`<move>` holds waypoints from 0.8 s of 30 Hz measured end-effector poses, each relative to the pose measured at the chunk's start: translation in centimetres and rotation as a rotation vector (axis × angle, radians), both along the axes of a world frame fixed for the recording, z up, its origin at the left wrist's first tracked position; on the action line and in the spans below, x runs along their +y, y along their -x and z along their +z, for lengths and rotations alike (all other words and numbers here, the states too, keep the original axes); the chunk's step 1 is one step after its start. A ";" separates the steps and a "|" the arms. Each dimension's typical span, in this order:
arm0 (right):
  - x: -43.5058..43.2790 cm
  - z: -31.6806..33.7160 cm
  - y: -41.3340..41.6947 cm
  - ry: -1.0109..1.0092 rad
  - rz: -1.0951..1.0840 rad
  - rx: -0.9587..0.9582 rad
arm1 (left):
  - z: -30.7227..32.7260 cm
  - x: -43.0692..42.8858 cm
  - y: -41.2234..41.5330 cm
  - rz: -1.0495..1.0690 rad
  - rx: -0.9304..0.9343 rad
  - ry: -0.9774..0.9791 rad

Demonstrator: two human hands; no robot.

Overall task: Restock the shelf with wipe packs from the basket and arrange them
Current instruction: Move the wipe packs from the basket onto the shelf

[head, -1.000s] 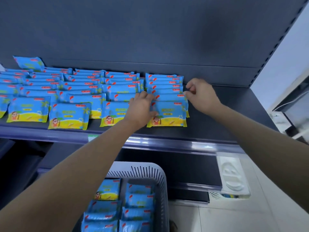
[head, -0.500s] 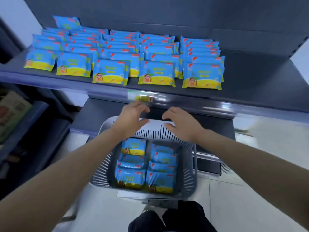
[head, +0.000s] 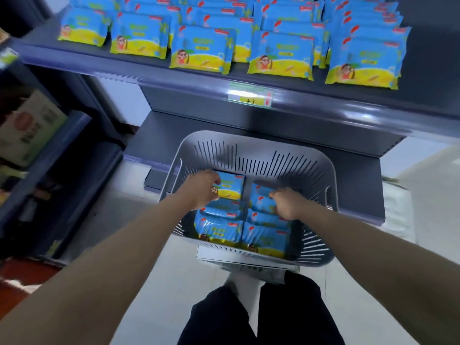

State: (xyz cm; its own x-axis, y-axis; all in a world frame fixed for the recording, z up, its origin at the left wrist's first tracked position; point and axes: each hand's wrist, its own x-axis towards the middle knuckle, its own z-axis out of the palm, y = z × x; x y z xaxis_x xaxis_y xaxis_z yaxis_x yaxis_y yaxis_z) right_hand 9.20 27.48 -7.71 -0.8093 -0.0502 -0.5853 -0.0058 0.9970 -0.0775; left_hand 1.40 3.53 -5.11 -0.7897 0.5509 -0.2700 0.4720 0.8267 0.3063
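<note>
Both my hands are down inside the grey slotted basket (head: pixel 321 170), which holds several blue-and-yellow wipe packs. My left hand (head: pixel 201 189) grips the left edge of the far-left pack (head: pixel 231 186). My right hand (head: pixel 286 202) has its fingers curled round a pack in the right column (head: pixel 260 199). More packs (head: pixel 219 229) lie nearer to me in the basket. On the dark shelf (head: pixel 149 70) above, rows of the same wipe packs (head: pixel 281 56) stand in overlapping columns.
A price label (head: pixel 250 94) sits on the shelf's front rail. A lower shelf (head: pixel 174 135) lies behind the basket. Boxes (head: pixel 25 128) fill shelving at the left. My dark trouser legs (head: pixel 261 314) stand on the pale floor below the basket.
My hands left the packs on the shelf, dropped past the rail and went into the basket, where each now holds a pack. The view tilted downward.
</note>
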 end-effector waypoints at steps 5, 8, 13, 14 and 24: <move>1.1 -2.4 1.3 -0.020 -0.097 -0.148 | -2.6 0.7 2.0 -0.006 -0.005 0.092; 1.2 -3.7 1.6 -0.031 -0.104 -0.170 | -4.0 1.7 3.0 -0.009 -0.015 0.130; 1.4 -3.9 1.7 -0.047 -0.066 -0.183 | -6.6 3.0 4.5 -0.061 -0.036 0.219; 1.4 -3.5 1.9 -0.006 -0.096 -0.176 | -7.2 3.3 4.8 -0.081 -0.037 0.250; 3.1 1.3 2.8 0.186 -0.215 0.069 | -10.2 4.0 5.9 -0.116 0.096 0.434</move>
